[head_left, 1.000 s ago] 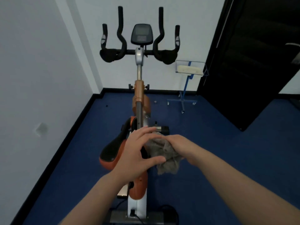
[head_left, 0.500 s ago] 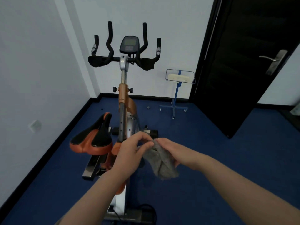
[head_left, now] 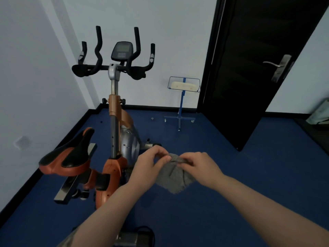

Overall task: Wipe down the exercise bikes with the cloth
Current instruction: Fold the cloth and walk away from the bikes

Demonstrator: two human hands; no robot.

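An orange and black exercise bike (head_left: pixel 115 132) stands on the blue floor, left of centre. Its saddle (head_left: pixel 67 155) is at the lower left and its black handlebars (head_left: pixel 114 57) and console are up against the white wall. A grey cloth (head_left: pixel 175 177) hangs in the air to the right of the bike frame. My left hand (head_left: pixel 149 166) pinches the cloth's top edge from the left. My right hand (head_left: pixel 199 166) grips the same edge from the right. Neither hand touches the bike.
A blue stand with a wire tray (head_left: pixel 184 85) is by the back wall. A black door (head_left: pixel 258 68) with a metal handle stands open on the right. White walls close the corner on the left and behind the bike.
My view has shifted to the right of the bike, so the saddle now lies to my left. Both hands stay together on the cloth and have spread its top edge a little.
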